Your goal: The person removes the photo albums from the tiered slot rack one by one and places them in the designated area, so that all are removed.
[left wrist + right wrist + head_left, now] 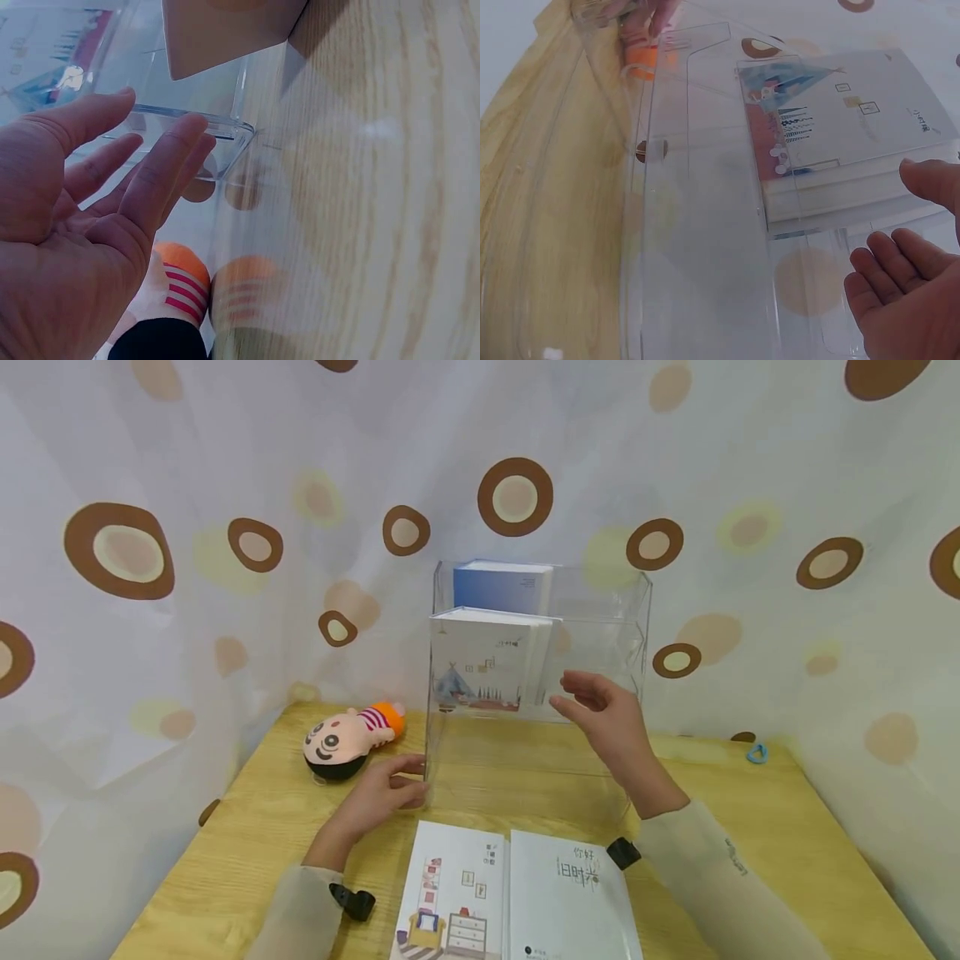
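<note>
A clear acrylic rack stands upright on the table. In its front upper compartment, at the left, are white books, the foremost an illustrated book with a tent drawing; behind stands a blue book. My left hand is at the rack's lower left edge, its fingers loosely bent around the clear corner; whether they touch is unclear. My right hand, also seen as an empty palm in the right wrist view, hovers before the rack, right of the books, fingers slightly bent.
Two white books lie flat side by side before the rack: one with a furniture drawing, one with green lettering. A soft doll lies left of the rack on the wooden table. A small blue ring lies far right.
</note>
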Demonstrator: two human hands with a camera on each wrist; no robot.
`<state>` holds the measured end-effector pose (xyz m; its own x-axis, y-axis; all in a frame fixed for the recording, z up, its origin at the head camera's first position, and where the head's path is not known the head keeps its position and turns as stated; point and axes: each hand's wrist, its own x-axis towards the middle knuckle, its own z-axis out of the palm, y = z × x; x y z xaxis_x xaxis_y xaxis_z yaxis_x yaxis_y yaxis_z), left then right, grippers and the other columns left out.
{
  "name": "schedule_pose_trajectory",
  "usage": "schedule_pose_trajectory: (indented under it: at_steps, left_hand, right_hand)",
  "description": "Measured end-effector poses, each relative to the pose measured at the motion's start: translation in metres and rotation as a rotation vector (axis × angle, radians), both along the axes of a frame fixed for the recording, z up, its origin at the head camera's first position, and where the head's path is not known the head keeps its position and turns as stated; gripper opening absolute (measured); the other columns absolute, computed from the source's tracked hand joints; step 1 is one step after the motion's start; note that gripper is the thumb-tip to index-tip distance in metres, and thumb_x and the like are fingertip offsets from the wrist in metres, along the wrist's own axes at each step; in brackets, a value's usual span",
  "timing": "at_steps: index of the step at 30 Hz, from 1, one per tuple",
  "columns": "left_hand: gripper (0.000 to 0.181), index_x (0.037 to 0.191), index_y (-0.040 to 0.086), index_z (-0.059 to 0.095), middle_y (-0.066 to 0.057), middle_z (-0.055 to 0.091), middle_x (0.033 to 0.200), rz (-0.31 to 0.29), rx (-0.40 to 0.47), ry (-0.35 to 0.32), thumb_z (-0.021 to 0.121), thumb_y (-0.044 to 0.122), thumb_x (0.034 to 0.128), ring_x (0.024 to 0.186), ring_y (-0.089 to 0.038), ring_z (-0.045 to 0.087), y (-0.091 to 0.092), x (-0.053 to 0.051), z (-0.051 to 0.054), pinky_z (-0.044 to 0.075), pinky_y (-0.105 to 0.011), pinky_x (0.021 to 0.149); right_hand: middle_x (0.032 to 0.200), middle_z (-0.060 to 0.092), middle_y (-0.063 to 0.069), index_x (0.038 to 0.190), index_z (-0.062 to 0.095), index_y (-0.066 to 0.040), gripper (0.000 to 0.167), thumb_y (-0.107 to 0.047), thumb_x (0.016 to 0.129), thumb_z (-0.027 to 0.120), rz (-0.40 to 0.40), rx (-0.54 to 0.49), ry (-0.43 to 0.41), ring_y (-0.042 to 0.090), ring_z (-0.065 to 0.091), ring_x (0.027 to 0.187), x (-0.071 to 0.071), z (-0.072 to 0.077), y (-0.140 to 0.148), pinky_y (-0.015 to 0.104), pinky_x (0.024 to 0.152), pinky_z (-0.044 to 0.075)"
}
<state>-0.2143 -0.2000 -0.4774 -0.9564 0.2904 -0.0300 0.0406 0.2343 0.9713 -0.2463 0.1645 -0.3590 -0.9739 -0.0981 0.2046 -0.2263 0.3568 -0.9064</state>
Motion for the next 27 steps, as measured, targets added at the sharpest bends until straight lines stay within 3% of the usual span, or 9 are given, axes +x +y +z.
schedule_pose_trajectory:
  at_steps: [3,8,10,19,27]
  left_hand:
    - [0.055,0.162,-0.008,0.051,-0.034,0.058,0.157,-0.005,-0.005,-0.012,0.068,0.006,0.1108,0.133,-0.044,0.071,0.0,0.002,-0.001,0.07,-0.043,0.104]
    - [0.054,0.162,-0.006,0.052,-0.033,0.058,0.157,0.011,-0.011,0.005,0.068,0.006,0.1114,0.133,-0.045,0.071,0.001,0.001,0.0,0.07,-0.043,0.103]
    - [0.054,0.162,-0.006,0.052,-0.033,0.058,0.157,0.014,-0.008,0.005,0.068,0.006,0.1113,0.133,-0.045,0.071,0.001,0.001,0.0,0.07,-0.043,0.103]
    - [0.055,0.162,-0.007,0.051,-0.033,0.058,0.157,0.007,-0.001,-0.002,0.067,0.005,0.1114,0.132,-0.044,0.071,0.002,0.0,0.0,0.07,-0.045,0.104]
    - [0.054,0.162,-0.007,0.05,-0.034,0.057,0.156,-0.001,0.004,-0.003,0.066,0.004,0.1116,0.133,-0.045,0.071,0.001,-0.001,-0.001,0.069,-0.045,0.105]
  right_hand:
    - [0.16,0.066,0.014,0.155,0.065,-0.01,0.054,-0.032,0.108,0.078,-0.006,-0.016,0.011,0.034,0.056,0.155,-0.003,0.006,-0.004,0.018,0.115,0.053]
    - [0.158,0.067,0.013,0.155,0.066,-0.011,0.055,-0.034,0.107,0.079,-0.019,-0.03,0.055,0.034,0.058,0.151,-0.012,0.022,-0.012,0.043,0.124,0.054]
    - [0.158,0.067,0.013,0.155,0.066,-0.01,0.056,-0.033,0.106,0.08,-0.024,-0.038,0.053,0.033,0.059,0.15,-0.015,0.029,-0.014,0.047,0.125,0.053]
    - [0.153,0.067,0.01,0.153,0.066,-0.013,0.059,-0.037,0.103,0.084,-0.019,-0.078,0.017,0.025,0.062,0.139,-0.025,0.049,-0.018,0.028,0.11,0.056]
    - [0.14,0.069,0.003,0.151,0.067,-0.012,0.057,-0.037,0.103,0.084,-0.014,-0.11,0.013,0.016,0.064,0.128,-0.031,0.058,-0.025,0.027,0.109,0.057]
